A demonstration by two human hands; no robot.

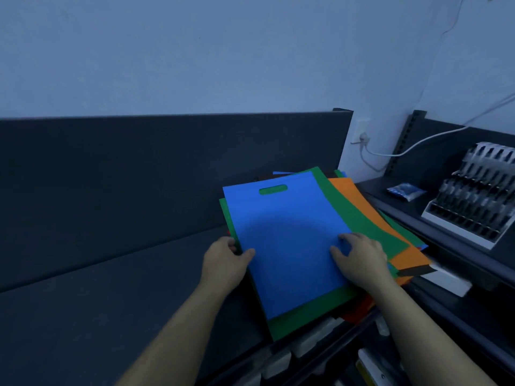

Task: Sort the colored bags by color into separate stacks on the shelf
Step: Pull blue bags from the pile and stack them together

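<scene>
The left hand (225, 260) pinched the near-left edge of the blue bag (287, 235), thumb on top and fingers tucked below. That was probably to peel this bag off the pile, though whether the green bag (315, 313) under it was caught too could not be told. The right hand (359, 257) lay on the blue bag's near-right part with bent fingers. It likely steadied the pile, but I could not tell if it pressed or pinched the cloth.

The pile lay unsorted and fanned out under and beyond both hands, so no colour stacks existed yet. The bare shelf (111, 288) to the left of the left hand looked like the space for them.

By count, one blue bag lay on top, with thin blue edges of at least one more farther back. At least two green layers showed. At least one orange bag (348, 190) lay right of the right hand, and red and dark slivers peeked out nearer, too hidden to count.
</scene>
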